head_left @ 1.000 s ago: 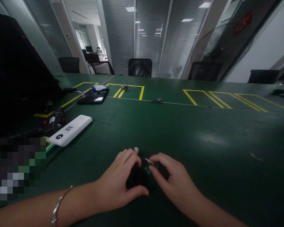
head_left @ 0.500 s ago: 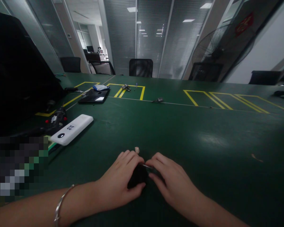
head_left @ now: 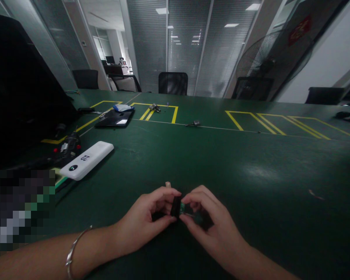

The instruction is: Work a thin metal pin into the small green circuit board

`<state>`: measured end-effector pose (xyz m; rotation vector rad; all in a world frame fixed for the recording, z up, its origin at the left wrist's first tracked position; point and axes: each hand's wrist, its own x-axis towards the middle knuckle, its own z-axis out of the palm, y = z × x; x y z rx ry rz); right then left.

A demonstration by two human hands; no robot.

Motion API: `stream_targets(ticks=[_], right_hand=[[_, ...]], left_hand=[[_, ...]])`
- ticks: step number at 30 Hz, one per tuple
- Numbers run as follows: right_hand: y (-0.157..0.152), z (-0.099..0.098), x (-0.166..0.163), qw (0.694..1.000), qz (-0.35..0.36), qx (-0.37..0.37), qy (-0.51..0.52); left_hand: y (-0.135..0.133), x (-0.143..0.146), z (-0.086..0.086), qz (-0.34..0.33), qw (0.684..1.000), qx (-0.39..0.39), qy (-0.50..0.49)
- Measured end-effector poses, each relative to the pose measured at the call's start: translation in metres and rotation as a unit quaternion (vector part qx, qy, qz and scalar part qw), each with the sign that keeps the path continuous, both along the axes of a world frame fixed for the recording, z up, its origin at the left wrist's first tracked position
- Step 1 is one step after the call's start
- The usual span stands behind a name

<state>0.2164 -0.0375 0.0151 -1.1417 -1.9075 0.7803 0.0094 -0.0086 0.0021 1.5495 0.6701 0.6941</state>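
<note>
My left hand (head_left: pixel 147 210) is closed on a small black block-like piece (head_left: pixel 175 207), pinched between thumb and fingers. My right hand (head_left: pixel 214 219) grips a small green circuit board (head_left: pixel 182 208) by its edges. The board stands upright close against the right side of the black piece; whether they are joined I cannot tell. Both hands are low over the green table (head_left: pixel 163 159). Just beyond the left fingers shows a small pale bit (head_left: pixel 168 184), too small to name.
A white power bank (head_left: pixel 89 159) marked 22 lies at the left, beside a black device with red knobs (head_left: pixel 67 147). Farther back are a black tablet-like slab (head_left: pixel 115 118), a small metal tool (head_left: pixel 194 123) and metal parts (head_left: pixel 154 108). A large black shape (head_left: pixel 23 85) rises at left.
The hands have turned the pieces: the black piece now stands upright and the green board shows at its right side. The right fingers are more spread around the board.
</note>
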Motion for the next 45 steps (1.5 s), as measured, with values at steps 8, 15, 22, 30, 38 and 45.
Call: stream_targets(ticks=[8, 15, 22, 30, 38, 45], right_hand=[[-0.0033, -0.0025, -0.0038, 1.000, 0.006, -0.004, -0.001], [-0.0047, -0.0040, -0.0060, 1.000, 0.014, -0.007, 0.003], [-0.0027, -0.0043, -0.0051, 1.000, 0.008, 0.001, 0.007], [-0.0021, -0.0078, -0.0040, 0.999, 0.036, 0.003, 0.002], [-0.0019, -0.0072, -0.0036, 0.999, 0.043, 0.018, 0.020], [-0.0003, -0.0060, -0.0033, 0.998, 0.050, 0.023, 0.021]], left_hand=[[0.0006, 0.0005, 0.0010, 0.004, 0.997, 0.046, 0.056], [-0.0032, 0.0046, 0.0016, 0.026, 0.997, 0.048, 0.049], [-0.0037, 0.0057, 0.0060, 0.007, 0.999, -0.044, -0.021], [0.0017, 0.0051, 0.0052, 0.019, 0.999, -0.043, -0.027], [0.0024, 0.0040, 0.0050, 0.019, 0.999, -0.026, -0.040], [0.0021, 0.0031, 0.0083, 0.027, 0.999, -0.024, -0.008]])
